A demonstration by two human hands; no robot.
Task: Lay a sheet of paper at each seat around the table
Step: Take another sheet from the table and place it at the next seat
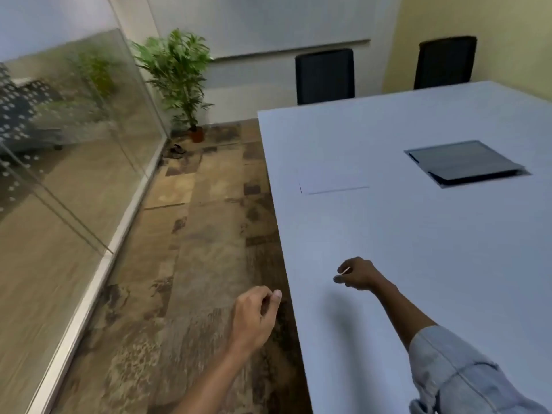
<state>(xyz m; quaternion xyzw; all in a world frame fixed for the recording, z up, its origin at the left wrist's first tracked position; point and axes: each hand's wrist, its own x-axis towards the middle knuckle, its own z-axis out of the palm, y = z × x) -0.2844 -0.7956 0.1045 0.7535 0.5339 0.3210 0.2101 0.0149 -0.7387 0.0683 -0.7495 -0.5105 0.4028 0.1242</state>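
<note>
Paper placement, long side of counter point(418, 249).
One sheet of paper point(333, 182) flat near counter edge; right hand point(357, 274) pinched on thin white sliver, identity unclear; left hand point(254, 316) loosely curled, empty, off the edge. Advised: square next sheet to edge, centred on seat.

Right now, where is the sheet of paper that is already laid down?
The sheet of paper lies flat on the white table near its left edge, left of the dark hatch.

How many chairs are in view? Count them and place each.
2. One black chair at the table's far end, nearer the plant; another to its right. Others may be out of frame.
</note>
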